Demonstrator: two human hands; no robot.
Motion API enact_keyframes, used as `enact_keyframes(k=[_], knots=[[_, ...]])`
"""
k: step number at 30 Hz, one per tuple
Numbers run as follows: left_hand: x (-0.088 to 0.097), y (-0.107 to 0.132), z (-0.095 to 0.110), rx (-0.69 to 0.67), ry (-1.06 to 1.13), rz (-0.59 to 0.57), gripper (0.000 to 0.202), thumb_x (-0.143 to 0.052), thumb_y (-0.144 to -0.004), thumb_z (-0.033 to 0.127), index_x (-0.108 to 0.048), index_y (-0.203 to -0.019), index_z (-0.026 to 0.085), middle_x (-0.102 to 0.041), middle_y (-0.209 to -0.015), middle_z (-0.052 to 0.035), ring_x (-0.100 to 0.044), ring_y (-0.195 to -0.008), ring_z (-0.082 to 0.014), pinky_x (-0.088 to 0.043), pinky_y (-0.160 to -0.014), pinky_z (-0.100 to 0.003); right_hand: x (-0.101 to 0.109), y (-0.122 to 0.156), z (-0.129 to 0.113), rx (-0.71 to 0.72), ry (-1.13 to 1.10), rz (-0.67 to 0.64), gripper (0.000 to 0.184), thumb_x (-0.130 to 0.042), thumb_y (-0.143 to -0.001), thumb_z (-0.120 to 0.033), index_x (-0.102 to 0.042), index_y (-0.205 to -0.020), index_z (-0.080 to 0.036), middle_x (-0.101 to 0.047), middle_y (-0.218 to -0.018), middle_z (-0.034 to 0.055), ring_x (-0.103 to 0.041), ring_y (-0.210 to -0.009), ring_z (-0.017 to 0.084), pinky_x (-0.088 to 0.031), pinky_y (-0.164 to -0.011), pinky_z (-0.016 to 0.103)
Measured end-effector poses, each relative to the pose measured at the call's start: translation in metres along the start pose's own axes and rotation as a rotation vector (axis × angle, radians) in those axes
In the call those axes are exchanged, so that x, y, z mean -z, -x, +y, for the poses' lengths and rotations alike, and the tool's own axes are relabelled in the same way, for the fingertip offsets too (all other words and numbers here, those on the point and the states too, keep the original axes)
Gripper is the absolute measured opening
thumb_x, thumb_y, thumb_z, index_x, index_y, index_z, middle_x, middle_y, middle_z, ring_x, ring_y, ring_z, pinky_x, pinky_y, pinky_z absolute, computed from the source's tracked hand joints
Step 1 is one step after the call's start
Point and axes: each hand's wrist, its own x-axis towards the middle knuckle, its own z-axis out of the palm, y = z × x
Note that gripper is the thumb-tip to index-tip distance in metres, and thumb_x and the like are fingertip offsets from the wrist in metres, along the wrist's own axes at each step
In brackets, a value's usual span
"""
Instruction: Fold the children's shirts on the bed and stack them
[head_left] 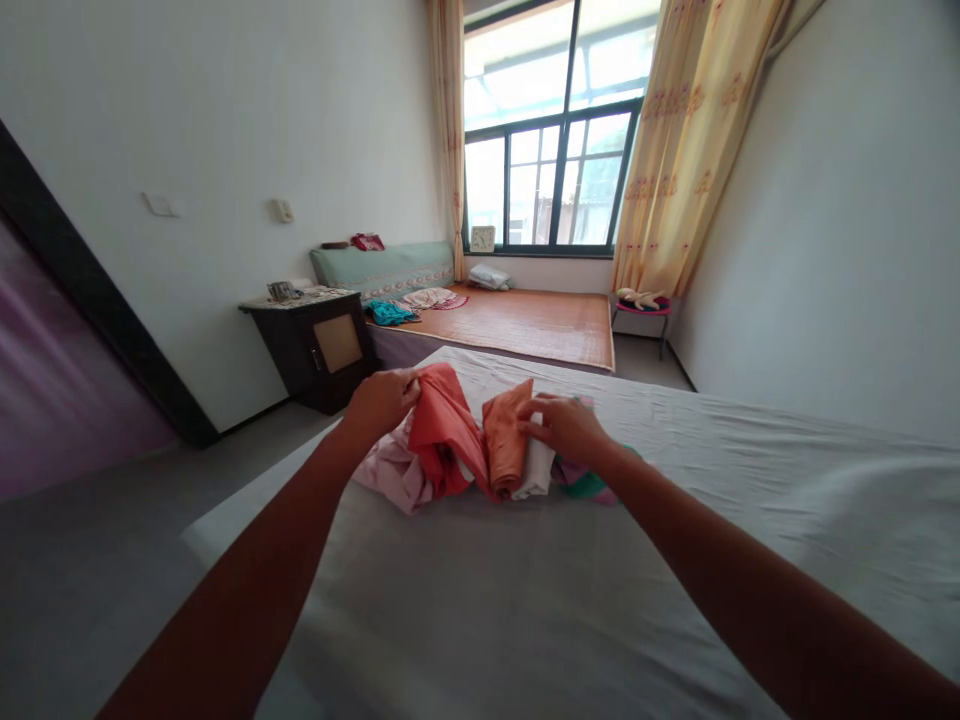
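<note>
A small heap of clothes lies on the white bedsheet (675, 520) in front of me. My left hand (381, 400) is closed on the upper edge of a coral red garment (442, 430) and lifts it a little. My right hand (564, 428) rests on the heap, fingers pinched on an orange garment (505, 440). A pale pink garment (394, 470) lies under the red one at the left. A white piece (538, 470) and a green and pink piece (585, 483) sit under my right hand.
Beyond the bed stands a dark bedside cabinet (319, 345) at the left. A second bed with a straw mat (525, 325), a green headboard cushion and some cloths lies under the window (551, 150). A small stool (641, 305) with a soft toy stands by the yellow curtain.
</note>
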Motion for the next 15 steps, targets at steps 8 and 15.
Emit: enact_keyframes(k=[8,15], knots=[[0.009,0.009,-0.008,0.035,0.671,-0.091,0.03,-0.047,-0.081,0.038,-0.067,-0.087,0.017,-0.064,-0.063,-0.0012,-0.056,-0.056,-0.0139,-0.037,-0.048,-0.02,-0.011,-0.002,-0.011,0.126,0.284,-0.326,0.024,-0.05,-0.087,-0.032,-0.066,-0.104,-0.027,-0.071,-0.1,0.007,-0.065,-0.09,0.024,-0.041,-0.07,0.03],[0.051,-0.014,0.024,0.078,1.45,0.206,0.02,-0.063,-0.074,0.034,-0.064,-0.084,0.016,-0.058,-0.063,0.0017,-0.049,-0.05,-0.0082,-0.036,-0.044,-0.016,-0.01,-0.005,-0.02,0.131,0.433,-0.374,0.026,-0.047,-0.084,-0.025,-0.07,-0.095,-0.019,-0.071,-0.091,0.0134,-0.066,-0.085,0.028,-0.043,-0.071,0.035]])
